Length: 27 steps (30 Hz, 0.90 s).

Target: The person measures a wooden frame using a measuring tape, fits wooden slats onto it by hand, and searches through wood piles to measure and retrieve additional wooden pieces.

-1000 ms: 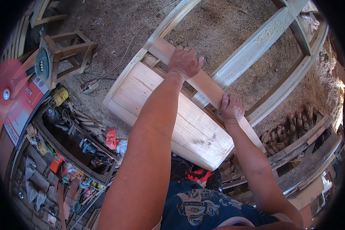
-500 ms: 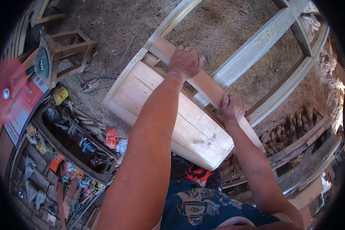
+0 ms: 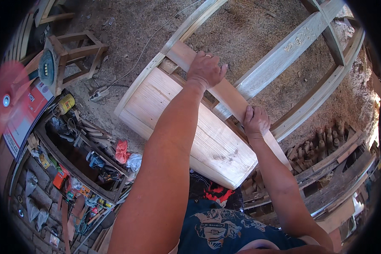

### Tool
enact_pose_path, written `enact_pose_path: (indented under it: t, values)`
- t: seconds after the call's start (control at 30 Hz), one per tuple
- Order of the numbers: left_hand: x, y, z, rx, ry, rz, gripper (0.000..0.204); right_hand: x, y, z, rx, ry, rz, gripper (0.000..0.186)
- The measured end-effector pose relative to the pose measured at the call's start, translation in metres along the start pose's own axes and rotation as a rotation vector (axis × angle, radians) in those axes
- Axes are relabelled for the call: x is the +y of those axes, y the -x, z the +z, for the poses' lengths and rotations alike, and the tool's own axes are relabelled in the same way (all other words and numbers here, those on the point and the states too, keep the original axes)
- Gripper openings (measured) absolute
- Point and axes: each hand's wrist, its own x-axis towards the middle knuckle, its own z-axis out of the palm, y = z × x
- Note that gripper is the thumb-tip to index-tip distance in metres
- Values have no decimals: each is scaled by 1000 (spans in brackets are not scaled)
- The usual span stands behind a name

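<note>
A long pale reddish board (image 3: pixel 227 95) lies diagonally across the curved wooden frame (image 3: pixel 192 19), next to a panel of light planks (image 3: pixel 207 148). My left hand (image 3: pixel 205 71) grips the board toward its upper left end, fingers curled over it and thumb at the right. Farther down the same board, my right hand (image 3: pixel 256 120) is closed on it, with fingers over the top and wrist angled toward me. A wide whitish beam (image 3: pixel 283 46) runs away from the board toward the upper right. The board's underside is hidden.
A small wooden stool frame (image 3: pixel 78 55) and a power cord (image 3: pixel 137 59) lie left on the dusty ground. A red spinning fan (image 3: pixel 17 89), a cluttered tool box (image 3: pixel 80 156) with a yellow container (image 3: pixel 65 103), and stacked wood pieces (image 3: pixel 326 139) surround me.
Both hands and the board sit very slightly right of where they were; the surroundings also shift by a few pixels. Both grips look the same.
</note>
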Motion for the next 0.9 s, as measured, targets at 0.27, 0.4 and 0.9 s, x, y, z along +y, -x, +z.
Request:
enact_pose_path:
  t: [0.27, 0.4, 0.9]
  values:
    - [0, 1, 1, 48, -21, 25, 40, 0, 0, -1, -20, -10, -9, 36]
    - [0, 1, 1, 24, -26, 10, 40, -2, -1, -3, -17, -7, 1, 36]
    - [4, -1, -9, -106, -57, -31, 44, -1, 1, -3, -28, 13, 3, 35]
